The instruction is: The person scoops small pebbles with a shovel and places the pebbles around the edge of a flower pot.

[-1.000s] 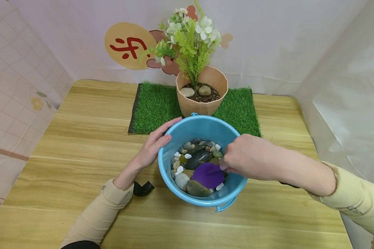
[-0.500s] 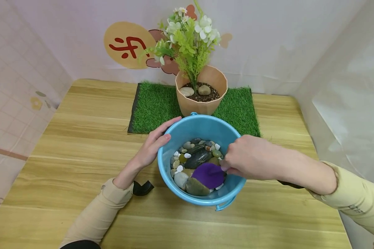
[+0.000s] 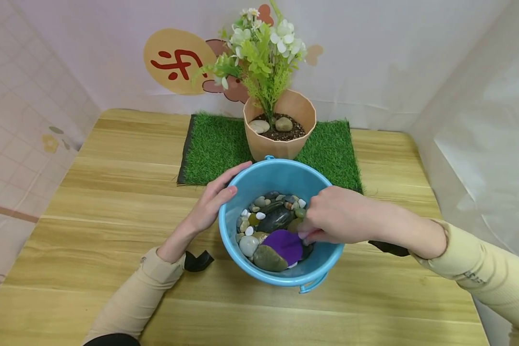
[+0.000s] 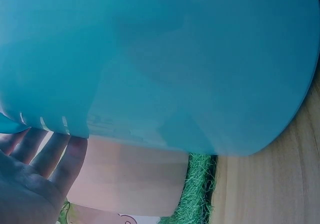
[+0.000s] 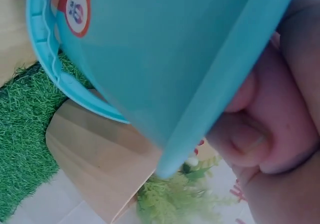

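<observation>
A blue bucket (image 3: 277, 278) stands on the table with stones and pebbles at its bottom. My left hand (image 3: 209, 204) rests on its left side with straight fingers, thumb tip at the rim. In the left wrist view the fingers (image 4: 60, 156) lie along the bucket wall. My right hand (image 3: 335, 216) reaches over the right rim and pinches a flat, rounded purple piece (image 3: 284, 245) at its right edge; its exact kind does not show. The purple piece lies over the stones, next to a large olive stone (image 3: 269, 258) and behind a dark stone (image 3: 274, 220).
Behind the bucket stands a peach flowerpot (image 3: 278, 150) with white flowers (image 3: 283, 36) and soil, on a strip of artificial grass (image 3: 218, 149). The bucket's handle (image 3: 313, 284) hangs at the front right. A black strap piece (image 3: 199, 261) shows by my left sleeve.
My right hand has moved left and further into the bucket with the purple piece. The olive stone and a grey stone have shifted slightly left. My left hand stays put.
</observation>
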`<state>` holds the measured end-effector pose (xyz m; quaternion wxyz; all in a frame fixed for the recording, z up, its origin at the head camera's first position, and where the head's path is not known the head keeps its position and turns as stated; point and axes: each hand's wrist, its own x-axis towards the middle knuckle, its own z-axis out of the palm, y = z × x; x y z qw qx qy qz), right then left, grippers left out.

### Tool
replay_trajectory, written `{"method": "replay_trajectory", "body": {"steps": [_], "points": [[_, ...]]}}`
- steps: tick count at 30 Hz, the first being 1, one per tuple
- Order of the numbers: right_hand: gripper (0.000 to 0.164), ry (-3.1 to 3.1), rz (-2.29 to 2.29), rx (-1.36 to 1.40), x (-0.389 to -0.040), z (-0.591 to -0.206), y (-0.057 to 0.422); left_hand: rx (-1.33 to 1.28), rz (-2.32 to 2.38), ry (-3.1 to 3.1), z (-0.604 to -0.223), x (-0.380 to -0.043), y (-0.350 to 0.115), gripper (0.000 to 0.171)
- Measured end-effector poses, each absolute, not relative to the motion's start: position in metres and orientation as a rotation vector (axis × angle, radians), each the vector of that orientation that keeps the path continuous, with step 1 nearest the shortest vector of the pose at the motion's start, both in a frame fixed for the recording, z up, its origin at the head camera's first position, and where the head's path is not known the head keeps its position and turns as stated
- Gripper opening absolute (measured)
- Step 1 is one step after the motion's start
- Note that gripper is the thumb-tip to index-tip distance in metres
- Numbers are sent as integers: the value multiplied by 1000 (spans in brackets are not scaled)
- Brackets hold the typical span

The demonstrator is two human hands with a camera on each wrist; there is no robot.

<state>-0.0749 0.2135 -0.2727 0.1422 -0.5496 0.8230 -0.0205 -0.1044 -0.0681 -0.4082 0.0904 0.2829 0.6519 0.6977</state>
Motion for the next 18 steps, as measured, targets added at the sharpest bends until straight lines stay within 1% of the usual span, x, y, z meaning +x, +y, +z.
{"method": "replay_trajectory", "body": {"steps": [6,10,13,18], "points": [[8,2318,-113,-1517,-85,-270,215,852,2064,1931,-408,-104,-69,60],[3,2302,-145,-1466,-90,-269,218,851,2065,1931,-408,-103,-68,60],[3,2293,-168,-1430,-94,-267,220,855,2067,1929,-407,-104,-69,61],[10,2279,-230,-1362,-101,-262,224,852,2073,1930,-407,-105,-69,62]]}}
